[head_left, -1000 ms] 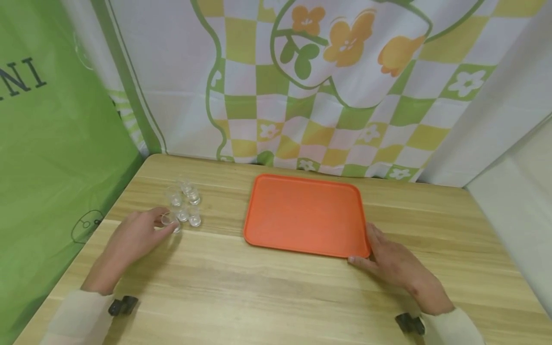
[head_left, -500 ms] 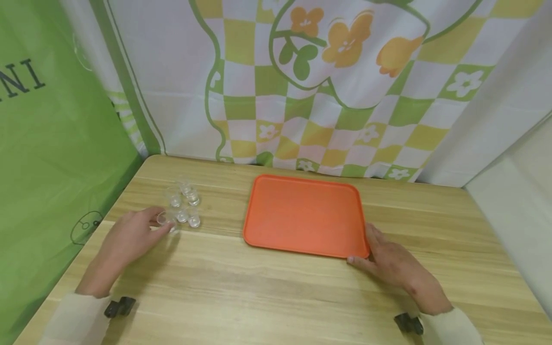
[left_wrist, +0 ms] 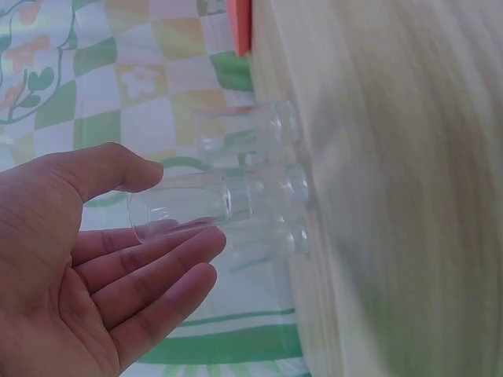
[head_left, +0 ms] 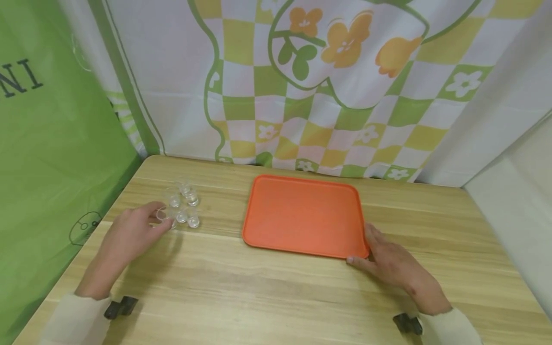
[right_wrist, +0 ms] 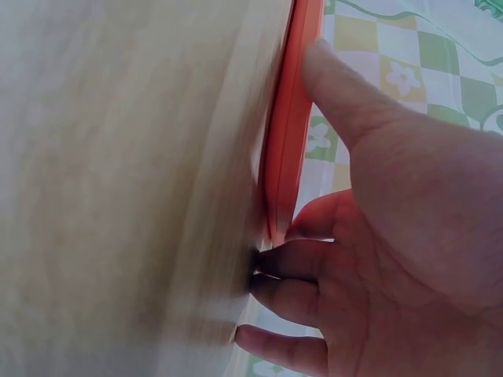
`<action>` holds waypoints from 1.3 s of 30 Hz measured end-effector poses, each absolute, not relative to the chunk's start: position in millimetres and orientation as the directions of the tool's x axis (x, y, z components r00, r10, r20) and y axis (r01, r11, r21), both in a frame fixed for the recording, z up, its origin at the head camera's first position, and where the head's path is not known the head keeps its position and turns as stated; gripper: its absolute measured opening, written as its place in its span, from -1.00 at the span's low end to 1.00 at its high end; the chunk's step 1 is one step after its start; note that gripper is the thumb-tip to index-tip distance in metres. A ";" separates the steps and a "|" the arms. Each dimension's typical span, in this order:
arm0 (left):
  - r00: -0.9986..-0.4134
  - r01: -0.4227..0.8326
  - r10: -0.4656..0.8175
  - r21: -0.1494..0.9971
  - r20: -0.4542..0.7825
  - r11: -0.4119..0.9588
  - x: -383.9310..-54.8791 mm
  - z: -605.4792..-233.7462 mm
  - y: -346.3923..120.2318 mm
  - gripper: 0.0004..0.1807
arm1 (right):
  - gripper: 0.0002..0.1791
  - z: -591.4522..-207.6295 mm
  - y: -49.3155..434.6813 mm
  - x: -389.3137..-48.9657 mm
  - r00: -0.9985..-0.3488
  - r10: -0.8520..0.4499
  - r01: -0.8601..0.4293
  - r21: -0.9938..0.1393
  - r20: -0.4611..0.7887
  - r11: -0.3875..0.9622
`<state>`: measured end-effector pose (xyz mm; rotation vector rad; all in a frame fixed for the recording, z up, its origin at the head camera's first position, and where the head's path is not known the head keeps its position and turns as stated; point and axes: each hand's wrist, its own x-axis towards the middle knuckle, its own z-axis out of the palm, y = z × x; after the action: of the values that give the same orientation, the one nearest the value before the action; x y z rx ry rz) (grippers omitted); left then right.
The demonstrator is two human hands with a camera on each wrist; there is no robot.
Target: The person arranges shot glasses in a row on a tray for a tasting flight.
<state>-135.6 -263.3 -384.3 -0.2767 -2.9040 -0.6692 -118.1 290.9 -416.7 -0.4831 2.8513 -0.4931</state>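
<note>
Between the thumb and fingers of my left hand (head_left: 131, 235) is a small clear shot glass (left_wrist: 185, 206), tipped slightly in the head view. Seen from the left wrist, its base is off the table, in front of other glasses. Several more shot glasses (head_left: 192, 197) stand in a cluster just beyond and right of that hand. An orange tray (head_left: 304, 215) lies flat, with nothing on it. My right hand (head_left: 394, 266) holds the tray's near right corner, thumb at the front edge and index finger along the right side; its other fingertips touch the table.
The wooden table (head_left: 241, 297) reaches a patterned curtain (head_left: 302, 120) at the back. A green cloth (head_left: 56, 158) hangs at the left side. Bare wood lies between the glasses and the tray.
My left hand shifts slightly left, then slightly up, with the shot glass, which now sits nearer the cluster. The right hand and the tray stay nearly still.
</note>
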 end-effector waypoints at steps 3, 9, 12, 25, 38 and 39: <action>-0.964 0.240 0.163 0.422 0.211 0.874 -136.8 -382.6 -257.4 -0.53 | 0.17 -416.5 291.5 -117.9 -0.926 -0.347 -0.277 -0.360 -0.146 0.891; -0.950 0.294 0.216 0.408 0.227 0.864 -138.5 -377.0 -243.4 -0.56 | 0.17 -417.6 292.5 -117.8 -0.929 -0.341 -0.270 -0.367 -0.144 0.890; -0.948 0.299 0.223 0.400 0.226 0.866 -137.5 -371.7 -238.5 -0.58 | 0.17 -418.5 291.9 -117.9 -0.929 -0.341 -0.270 -0.364 -0.146 0.891; -0.923 0.377 0.292 0.439 0.250 0.816 -143.1 -365.6 -211.3 -0.63 | 0.18 -418.6 291.6 -117.2 -0.930 -0.339 -0.273 -0.351 -0.142 0.896; -0.902 0.432 0.374 0.478 0.217 0.765 -160.5 -378.3 -168.8 -0.60 | 0.17 -418.3 291.5 -117.5 -0.930 -0.340 -0.274 -0.352 -0.141 0.895; -0.897 0.442 0.384 0.474 0.220 0.762 -162.1 -379.3 -166.0 -0.60 | 0.17 -418.2 291.2 -117.9 -0.930 -0.341 -0.276 -0.353 -0.138 0.894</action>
<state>-162.1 -166.0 -379.3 -0.6700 -2.8451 -0.8067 -117.9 291.2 -418.2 -0.4712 2.8640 -0.4908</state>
